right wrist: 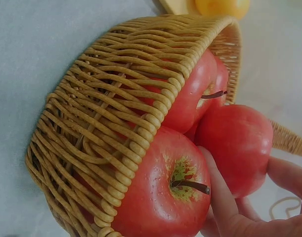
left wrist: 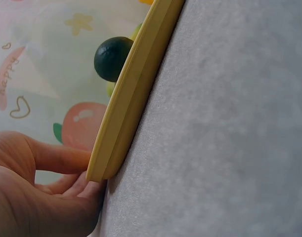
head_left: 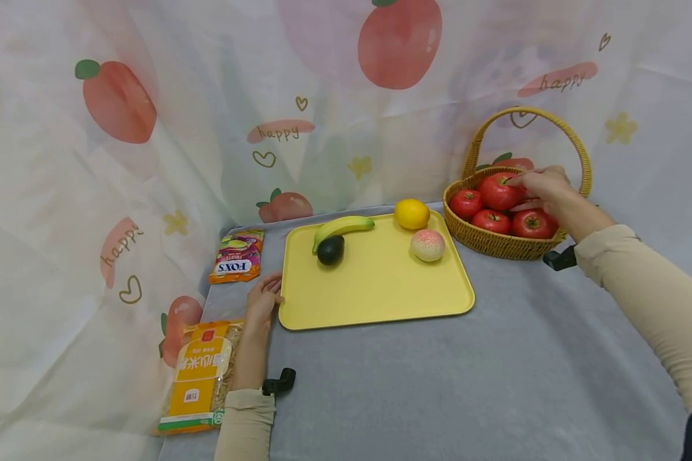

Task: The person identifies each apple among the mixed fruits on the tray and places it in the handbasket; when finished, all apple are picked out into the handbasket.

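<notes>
A wicker basket (head_left: 490, 244) holds several red apples. My right hand (head_left: 548, 189) is at the basket and grips the topmost apple (right wrist: 235, 148) between thumb and fingers. Just below those fingers lies another apple (right wrist: 160, 187) with a dark stem. On the other side, my left hand (head_left: 263, 301) holds the left edge of a yellow tray (head_left: 375, 294), its fingertips at the rim (left wrist: 126, 94). The tray carries a banana (head_left: 346, 225), a dark avocado-like fruit (head_left: 330, 250), a lemon (head_left: 412, 214) and a pinkish peach (head_left: 428, 246).
A FOX'S candy bag (head_left: 238, 256) lies left of the tray. Nearer me, an orange food packet (head_left: 198, 378) sits partly behind the left forearm. The grey cloth (head_left: 415, 384) covers the table, and a printed curtain (head_left: 334, 77) hangs behind it.
</notes>
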The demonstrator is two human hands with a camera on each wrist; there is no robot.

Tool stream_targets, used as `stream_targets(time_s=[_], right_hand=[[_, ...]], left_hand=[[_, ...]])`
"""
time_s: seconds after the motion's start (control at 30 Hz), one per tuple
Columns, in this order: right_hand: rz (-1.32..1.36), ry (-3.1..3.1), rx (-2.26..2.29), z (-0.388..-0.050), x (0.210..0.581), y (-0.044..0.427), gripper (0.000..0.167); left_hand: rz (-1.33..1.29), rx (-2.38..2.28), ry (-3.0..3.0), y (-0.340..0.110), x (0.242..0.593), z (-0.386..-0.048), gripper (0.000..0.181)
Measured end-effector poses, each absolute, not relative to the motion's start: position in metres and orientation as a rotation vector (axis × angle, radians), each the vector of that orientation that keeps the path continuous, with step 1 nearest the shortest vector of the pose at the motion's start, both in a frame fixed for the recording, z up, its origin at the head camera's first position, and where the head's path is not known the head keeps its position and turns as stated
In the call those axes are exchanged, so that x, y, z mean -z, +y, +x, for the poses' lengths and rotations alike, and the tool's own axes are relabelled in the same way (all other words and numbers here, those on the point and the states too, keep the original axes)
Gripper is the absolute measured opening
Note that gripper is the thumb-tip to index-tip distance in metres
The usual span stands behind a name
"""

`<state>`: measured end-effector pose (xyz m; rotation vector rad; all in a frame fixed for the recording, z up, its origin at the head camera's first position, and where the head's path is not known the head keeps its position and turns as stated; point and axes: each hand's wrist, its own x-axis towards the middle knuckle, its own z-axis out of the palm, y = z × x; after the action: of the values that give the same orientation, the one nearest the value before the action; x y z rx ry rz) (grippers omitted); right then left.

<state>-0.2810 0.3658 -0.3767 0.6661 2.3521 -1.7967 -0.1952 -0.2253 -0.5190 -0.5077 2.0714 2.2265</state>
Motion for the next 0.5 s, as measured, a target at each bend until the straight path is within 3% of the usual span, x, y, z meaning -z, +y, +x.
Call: stream_targets(time_s=[0.23, 0.5], right_hand=[[0.653, 2.373, 1.766, -0.2854, 0.3807, 0.3645, 0.069], [0.586, 2.513, 1.692, -0.2878, 0.3865, 0.3644, 0.043]], left_hand=[[-0.502, -2.229, 2.068, -0.2253, 0.5213, -0.1965, 0.070], [-0.491, -2.246, 2.058, -0.2256, 0.5223, -0.1961, 0.070]])
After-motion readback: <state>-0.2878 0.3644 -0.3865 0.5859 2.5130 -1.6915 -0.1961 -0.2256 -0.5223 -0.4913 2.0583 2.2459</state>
